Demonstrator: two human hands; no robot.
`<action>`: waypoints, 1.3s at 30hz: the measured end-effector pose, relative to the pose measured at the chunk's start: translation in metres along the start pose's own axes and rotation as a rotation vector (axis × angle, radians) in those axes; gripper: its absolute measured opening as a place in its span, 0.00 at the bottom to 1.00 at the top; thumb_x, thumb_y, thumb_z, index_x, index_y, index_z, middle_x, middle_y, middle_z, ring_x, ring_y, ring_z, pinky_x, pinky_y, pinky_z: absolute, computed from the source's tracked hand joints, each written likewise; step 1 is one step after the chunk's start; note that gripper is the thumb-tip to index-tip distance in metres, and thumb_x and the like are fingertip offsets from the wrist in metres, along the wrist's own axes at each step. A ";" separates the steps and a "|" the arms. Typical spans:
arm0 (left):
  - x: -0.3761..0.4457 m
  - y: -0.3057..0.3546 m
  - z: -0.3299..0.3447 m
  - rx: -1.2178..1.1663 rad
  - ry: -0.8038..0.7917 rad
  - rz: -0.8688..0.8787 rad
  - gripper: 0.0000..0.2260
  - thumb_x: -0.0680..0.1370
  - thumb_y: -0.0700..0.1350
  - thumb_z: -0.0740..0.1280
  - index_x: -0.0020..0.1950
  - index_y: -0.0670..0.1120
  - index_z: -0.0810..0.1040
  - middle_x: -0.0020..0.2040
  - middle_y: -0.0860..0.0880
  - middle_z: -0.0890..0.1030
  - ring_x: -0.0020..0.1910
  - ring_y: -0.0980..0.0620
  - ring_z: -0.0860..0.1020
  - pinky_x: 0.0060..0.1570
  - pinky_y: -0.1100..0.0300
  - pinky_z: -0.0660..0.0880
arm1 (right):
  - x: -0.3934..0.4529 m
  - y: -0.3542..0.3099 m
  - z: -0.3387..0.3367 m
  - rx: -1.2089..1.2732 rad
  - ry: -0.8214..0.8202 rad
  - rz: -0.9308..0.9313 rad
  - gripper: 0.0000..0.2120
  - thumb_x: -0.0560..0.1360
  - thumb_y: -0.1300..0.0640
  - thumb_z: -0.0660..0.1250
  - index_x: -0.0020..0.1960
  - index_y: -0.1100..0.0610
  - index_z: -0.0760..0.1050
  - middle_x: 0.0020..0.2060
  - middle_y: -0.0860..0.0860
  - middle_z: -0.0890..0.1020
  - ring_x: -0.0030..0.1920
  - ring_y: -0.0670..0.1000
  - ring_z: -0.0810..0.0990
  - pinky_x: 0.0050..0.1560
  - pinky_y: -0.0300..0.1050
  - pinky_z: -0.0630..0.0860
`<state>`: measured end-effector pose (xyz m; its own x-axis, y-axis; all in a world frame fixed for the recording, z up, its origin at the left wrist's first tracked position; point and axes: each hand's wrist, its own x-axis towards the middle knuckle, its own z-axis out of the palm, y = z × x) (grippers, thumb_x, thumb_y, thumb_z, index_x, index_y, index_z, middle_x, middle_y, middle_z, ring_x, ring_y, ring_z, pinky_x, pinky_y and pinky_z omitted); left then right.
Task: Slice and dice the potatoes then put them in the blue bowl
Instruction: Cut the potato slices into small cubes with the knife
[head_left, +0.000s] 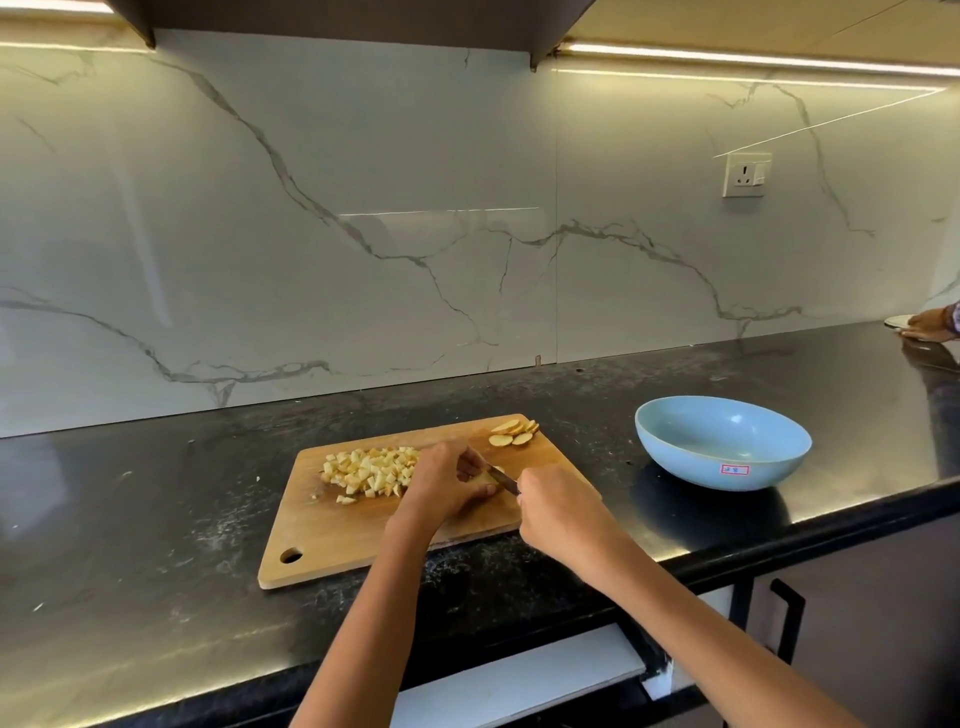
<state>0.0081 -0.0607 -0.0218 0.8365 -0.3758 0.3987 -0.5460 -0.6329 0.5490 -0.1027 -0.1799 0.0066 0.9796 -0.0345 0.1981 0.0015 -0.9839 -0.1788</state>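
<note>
A wooden cutting board (337, 540) lies on the black counter. A heap of diced potato (369, 470) sits on its far left part, and a few potato slices (514, 434) lie at its far right corner. My left hand (447, 480) curls over a potato piece (482, 478) in the board's middle, mostly hiding it. My right hand (558, 514) grips a knife (503, 480) whose blade meets that piece. The blue bowl (722, 441) stands empty to the right of the board.
The black counter (156, 519) runs along a marble wall with a socket (745, 174). Another person's hand (930, 327) rests on a white plate at the far right. A cabinet handle (787, 618) shows below the counter edge.
</note>
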 end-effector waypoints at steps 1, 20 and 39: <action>0.000 -0.001 0.000 0.000 0.006 0.007 0.13 0.69 0.43 0.75 0.51 0.42 0.78 0.46 0.50 0.79 0.43 0.57 0.76 0.42 0.71 0.72 | 0.003 -0.002 -0.001 -0.002 -0.006 -0.009 0.08 0.79 0.60 0.60 0.54 0.61 0.75 0.47 0.55 0.79 0.49 0.54 0.79 0.41 0.43 0.70; -0.003 0.003 -0.002 -0.010 0.009 -0.011 0.15 0.69 0.44 0.75 0.52 0.42 0.78 0.49 0.48 0.81 0.46 0.56 0.77 0.48 0.67 0.74 | -0.005 0.007 0.005 -0.025 0.022 0.055 0.09 0.79 0.62 0.59 0.56 0.58 0.74 0.51 0.54 0.79 0.51 0.52 0.79 0.44 0.43 0.72; -0.003 0.001 -0.005 -0.010 0.012 -0.025 0.09 0.69 0.40 0.74 0.47 0.41 0.80 0.45 0.46 0.81 0.42 0.56 0.76 0.38 0.73 0.71 | -0.004 -0.016 0.001 -0.058 0.016 -0.073 0.10 0.79 0.65 0.58 0.59 0.60 0.73 0.54 0.56 0.78 0.52 0.54 0.78 0.42 0.42 0.69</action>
<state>0.0048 -0.0565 -0.0193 0.8495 -0.3519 0.3931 -0.5252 -0.6355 0.5660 -0.1067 -0.1637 0.0079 0.9739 0.0352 0.2240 0.0606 -0.9923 -0.1076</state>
